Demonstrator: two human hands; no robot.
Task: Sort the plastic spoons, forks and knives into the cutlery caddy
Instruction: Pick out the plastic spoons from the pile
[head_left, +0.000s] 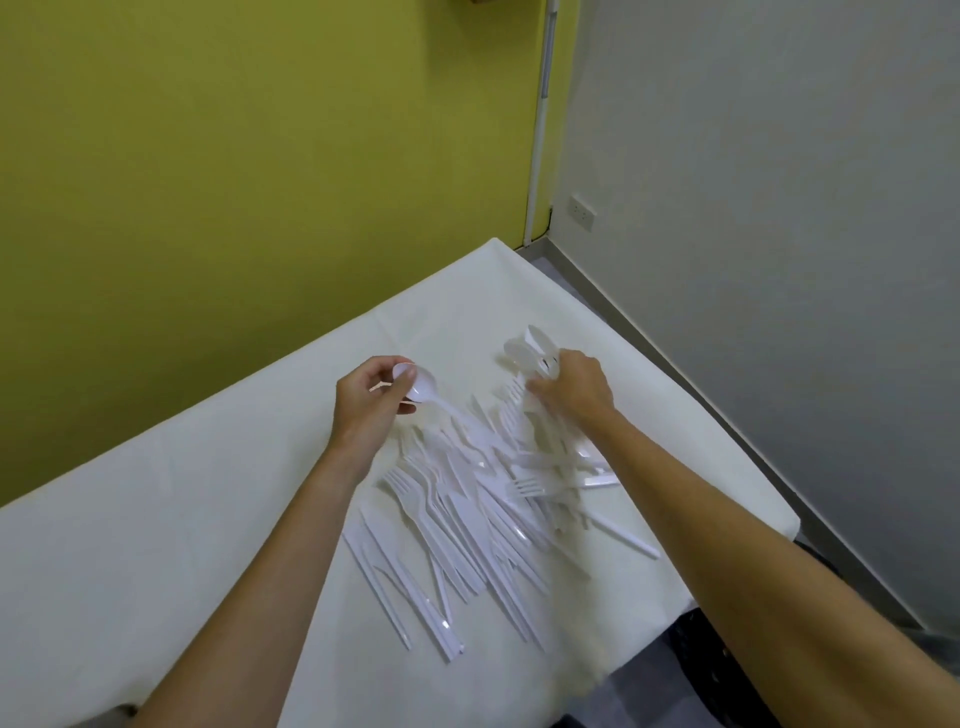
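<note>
A heap of white plastic cutlery (483, 514), with forks, knives and spoons mixed, lies across the white table (156, 571). My left hand (366, 405) holds a white spoon (422, 391) by its bowl at the heap's far left end, its handle pointing back into the pile. My right hand (571, 387) is at the heap's far right end, fingers curled on a small bunch of spoons (530, 351) whose bowls stick out beyond the fingers. No caddy is in view.
The table stands against a green wall (234, 182), its right edge (701, 410) falling off to a grey floor. A grey wall with a socket (583, 211) is to the right. Something dark (701, 670) sits below the table's near right corner.
</note>
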